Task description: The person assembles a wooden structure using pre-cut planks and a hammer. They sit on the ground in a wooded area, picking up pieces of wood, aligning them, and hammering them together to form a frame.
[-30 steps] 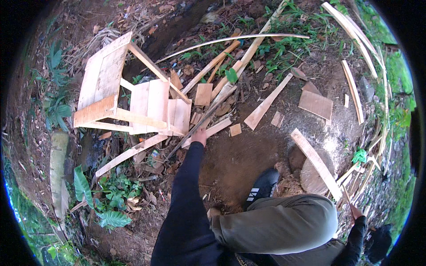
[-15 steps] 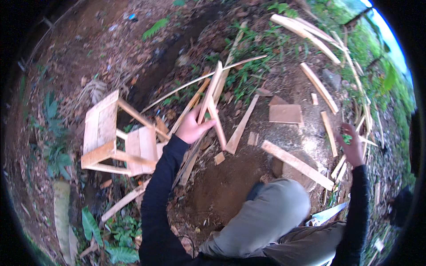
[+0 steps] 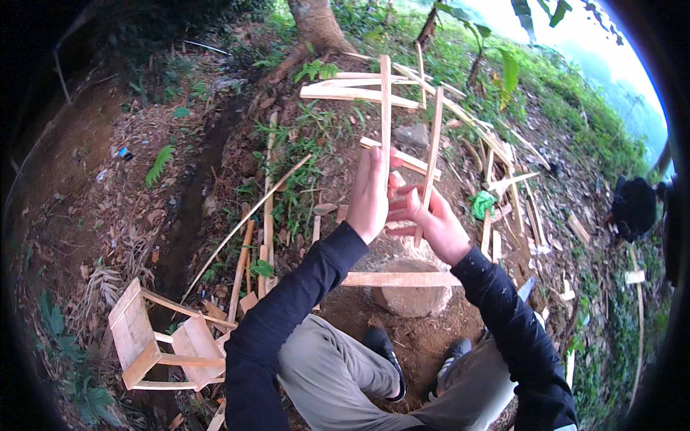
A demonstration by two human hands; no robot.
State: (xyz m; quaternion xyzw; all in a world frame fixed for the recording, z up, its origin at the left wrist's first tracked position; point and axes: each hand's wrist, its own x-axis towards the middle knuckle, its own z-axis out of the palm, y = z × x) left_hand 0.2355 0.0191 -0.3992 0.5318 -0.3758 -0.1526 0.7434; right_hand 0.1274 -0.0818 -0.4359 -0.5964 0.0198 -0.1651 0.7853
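In front of me, my left hand [image 3: 369, 197] holds a long, thin wooden slat [image 3: 386, 97] upright, its fingers pointing up along the wood. Close on the right, my right hand [image 3: 440, 224] grips a second slat [image 3: 434, 136] between thumb and fingers, tilted a little. The two slats stand apart, roughly side by side, and the hands almost touch. Below them a flat plank [image 3: 402, 279] lies across a sawn stump [image 3: 411, 300]. Part of the ground behind the hands is hidden.
A small wooden chair frame [image 3: 188, 345] lies tipped at the left. Loose strips [image 3: 359, 92] lie ahead, with more at the right beside a green plastic bag [image 3: 483, 205]. A saw blade [image 3: 527, 289] shows by my right forearm. A tree trunk [image 3: 316, 25] rises at the back.
My view has tilted up and turned right. The right hand has come in from the far right and now holds one slat. The left hand, which held two joined-looking pieces, holds one upright.
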